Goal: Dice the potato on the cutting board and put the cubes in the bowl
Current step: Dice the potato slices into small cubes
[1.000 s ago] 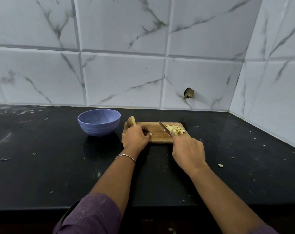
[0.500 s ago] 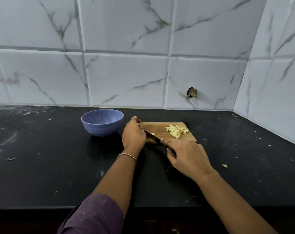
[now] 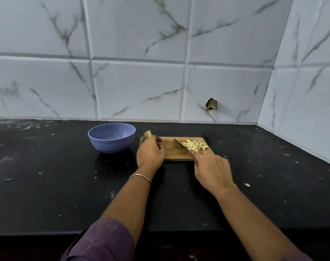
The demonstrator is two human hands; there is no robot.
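A wooden cutting board [image 3: 174,150] lies on the black counter. My left hand [image 3: 150,153] holds the remaining potato piece [image 3: 147,135] at the board's left end; most of the piece is hidden under my fingers. My right hand [image 3: 211,166] grips a knife [image 3: 181,146] whose blade points up and left, its edge beside a pile of pale potato cubes [image 3: 194,145] on the board's right part. A purple bowl [image 3: 111,137] stands just left of the board, and it looks empty.
The black counter [image 3: 47,185] carries small scraps and a stray potato bit [image 3: 246,184] at the right. White marble tiles form the back wall and the right corner wall. The counter's front edge runs below my forearms.
Half a second ago the knife blade lay by my left hand on the potato piece; now my right hand has carried it right, next to the cube pile. My left hand stays put.
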